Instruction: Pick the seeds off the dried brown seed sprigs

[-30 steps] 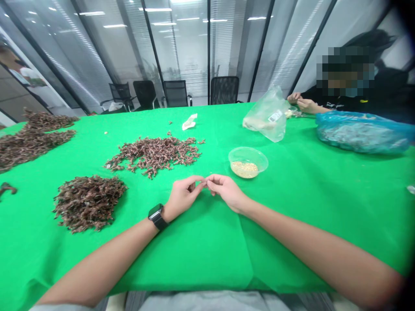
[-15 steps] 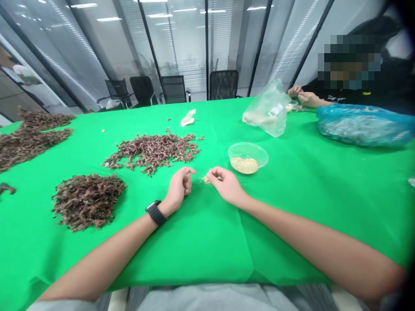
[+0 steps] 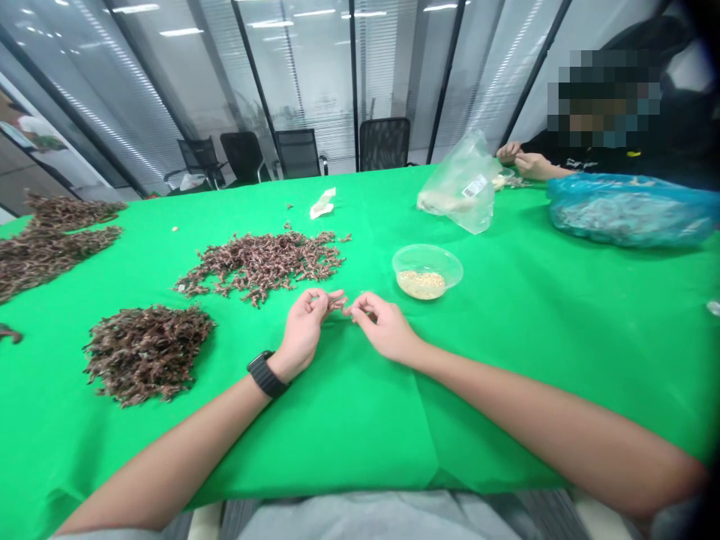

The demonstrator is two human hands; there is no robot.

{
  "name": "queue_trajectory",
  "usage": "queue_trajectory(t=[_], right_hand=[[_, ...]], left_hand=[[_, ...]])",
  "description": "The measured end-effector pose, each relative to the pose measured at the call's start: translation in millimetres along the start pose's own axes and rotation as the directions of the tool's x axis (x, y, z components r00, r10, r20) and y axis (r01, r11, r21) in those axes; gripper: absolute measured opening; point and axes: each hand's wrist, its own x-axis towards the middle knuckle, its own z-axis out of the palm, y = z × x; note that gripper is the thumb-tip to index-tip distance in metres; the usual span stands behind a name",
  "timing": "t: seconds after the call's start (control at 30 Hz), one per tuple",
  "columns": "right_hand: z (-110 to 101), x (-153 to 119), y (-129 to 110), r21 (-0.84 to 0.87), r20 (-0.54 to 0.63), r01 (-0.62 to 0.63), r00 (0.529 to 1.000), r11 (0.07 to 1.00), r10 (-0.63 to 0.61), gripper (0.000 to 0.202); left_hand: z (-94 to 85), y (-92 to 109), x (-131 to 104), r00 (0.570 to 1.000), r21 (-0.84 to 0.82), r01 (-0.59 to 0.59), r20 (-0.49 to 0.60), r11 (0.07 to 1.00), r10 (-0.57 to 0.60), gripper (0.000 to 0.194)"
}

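Our left hand (image 3: pixel 305 322) pinches a small brown piece (image 3: pixel 339 304), partly hidden by fingers, above the green worktop (image 3: pixel 360 420) | our right hand (image 3: pixel 385 326) curls at its end, grip unclear | bowl (image 3: pixel 427 271) beyond, right

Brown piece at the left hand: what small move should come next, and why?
Perhaps a light pinch by the right hand on the brown piece: the left hand seems to hold it, and the right hand's thumb and fingers are close, though contact is unclear.
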Motion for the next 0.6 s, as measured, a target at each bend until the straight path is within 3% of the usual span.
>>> queue_trajectory(t=[0.3, 0.5, 0.6], right_hand=[[-0.2, 2.0, 4.5, 0.152, -0.135, -0.007, 0.99, 0.988, 0.027, 0.024], [-1.5, 3.2, 2.2, 0.165, -0.169, -0.002, 0.985, 0.986, 0.03, 0.027], [-1.5, 2.9, 3.3, 0.182, -0.152, 0.01, 0.988, 0.983, 0.018, 0.027]], left_hand=[[2.8, -2.4, -1.8, 0.993, 0.087, 0.034, 0.11, 0.996, -0.044, 0.037], [-7.2, -0.6, 2.2, 0.991, 0.362, -0.06, 0.137, 0.93, 0.01, 0.031], [-9.4, -1.4, 2.2, 0.987, 0.401, -0.075, 0.161, 0.913, 0.01, 0.033]])
